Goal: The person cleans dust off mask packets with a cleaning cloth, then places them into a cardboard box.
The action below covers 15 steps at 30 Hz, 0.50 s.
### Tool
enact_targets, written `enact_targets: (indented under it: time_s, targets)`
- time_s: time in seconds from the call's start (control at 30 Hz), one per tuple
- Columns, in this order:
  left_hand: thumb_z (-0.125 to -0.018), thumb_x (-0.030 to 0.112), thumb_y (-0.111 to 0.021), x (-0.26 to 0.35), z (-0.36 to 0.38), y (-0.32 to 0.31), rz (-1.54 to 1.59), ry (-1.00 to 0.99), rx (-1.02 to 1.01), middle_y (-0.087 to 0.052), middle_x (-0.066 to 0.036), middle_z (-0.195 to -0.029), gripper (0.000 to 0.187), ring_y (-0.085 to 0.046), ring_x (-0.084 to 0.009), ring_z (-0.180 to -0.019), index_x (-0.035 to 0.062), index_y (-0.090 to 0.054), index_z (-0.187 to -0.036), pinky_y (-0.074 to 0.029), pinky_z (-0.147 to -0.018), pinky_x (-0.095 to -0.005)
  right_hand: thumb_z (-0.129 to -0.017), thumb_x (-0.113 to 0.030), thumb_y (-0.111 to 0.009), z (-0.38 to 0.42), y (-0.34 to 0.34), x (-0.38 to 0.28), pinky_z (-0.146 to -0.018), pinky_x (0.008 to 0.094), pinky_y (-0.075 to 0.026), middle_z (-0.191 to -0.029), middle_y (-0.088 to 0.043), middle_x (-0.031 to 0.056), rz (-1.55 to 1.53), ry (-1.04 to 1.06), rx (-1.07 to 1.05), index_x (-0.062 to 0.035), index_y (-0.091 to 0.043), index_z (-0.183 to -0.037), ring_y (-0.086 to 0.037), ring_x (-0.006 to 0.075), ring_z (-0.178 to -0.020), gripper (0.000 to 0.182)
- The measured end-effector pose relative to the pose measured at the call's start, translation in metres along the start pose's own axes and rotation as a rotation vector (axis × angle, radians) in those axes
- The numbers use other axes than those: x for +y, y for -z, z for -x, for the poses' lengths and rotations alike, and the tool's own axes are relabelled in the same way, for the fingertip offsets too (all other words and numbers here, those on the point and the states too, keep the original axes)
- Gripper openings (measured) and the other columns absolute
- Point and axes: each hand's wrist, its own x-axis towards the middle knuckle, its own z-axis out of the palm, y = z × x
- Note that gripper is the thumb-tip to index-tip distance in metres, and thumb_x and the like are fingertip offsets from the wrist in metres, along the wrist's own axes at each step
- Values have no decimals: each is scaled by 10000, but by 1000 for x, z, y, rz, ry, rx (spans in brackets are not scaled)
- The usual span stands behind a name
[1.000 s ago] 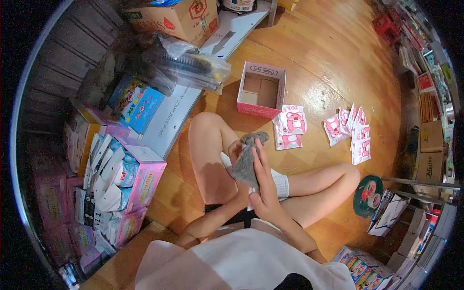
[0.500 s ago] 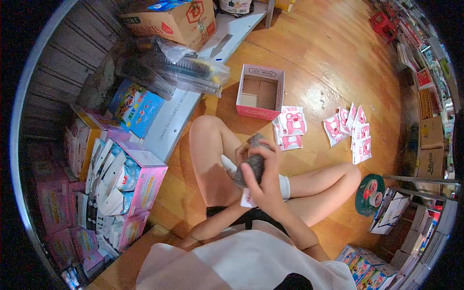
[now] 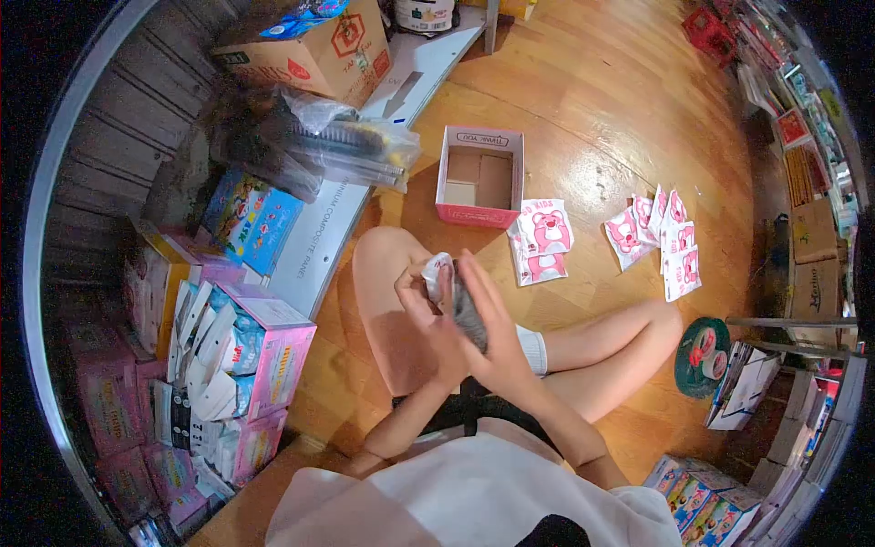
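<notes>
A dark grey, fuzzy-looking item [image 3: 468, 321] sits between my two hands, above my crossed legs. My left hand [image 3: 427, 314] curls its fingers round a small white packet or wrapper [image 3: 437, 272] at the item's upper left. Against the item's right side lies my right hand [image 3: 497, 333], its fingers pointing up and bent round it. Beyond my hands stands an open pink and white box [image 3: 481, 215] with its cardboard bottom showing. Pink-and-white bear packets [image 3: 550, 230] lie right of the box, and several more packets [image 3: 682, 260] lie farther right.
A metal shelf [image 3: 314, 246] with a cardboard box [image 3: 351, 55], plastic-wrapped goods and a blue box [image 3: 252, 219] runs along the left. Pink boxes of packets [image 3: 283, 365] stand nearer me. At the right are a green round tray [image 3: 684, 369] and stacked shelves.
The hands have turned about the grey item and shifted slightly down. The white packet now shows at its upper left; a white piece showed below it before. The view has shifted slightly.
</notes>
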Motion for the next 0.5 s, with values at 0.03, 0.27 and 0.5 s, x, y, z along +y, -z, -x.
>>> enact_targets:
  time_s: [0.03,0.27,0.5]
  targets:
    - [-946,101,-527,6,-7,-6,-89,47,103,-519,-97,-1025,222,-522,-143,-980,30,-385,-1102,-428,-842,-270,-842,-53,-607,3,-1,10,-1042,370,-327,-1388,-378,227,-87,-32,48,6,-320,-1401,-414,318,-1269,631]
    - [-942,68,-524,5,-30,12,-79,156,-447,-585,-57,-931,145,-575,-99,-893,46,-407,-1024,-451,-732,-218,-796,-19,-688,19,63,39,-858,269,-456,-1048,-666,77,-198,-327,447,20,-629,-1131,-601,137,-948,342]
    - [-987,201,-446,-9,-5,17,-21,431,-488,-559,-71,-1062,293,-503,-90,-1013,-20,-443,-1180,-398,-881,-225,-942,-148,-544,20,93,19,-821,268,-457,-1056,-641,73,-44,-294,948,29,-559,-1202,-593,150,-907,316]
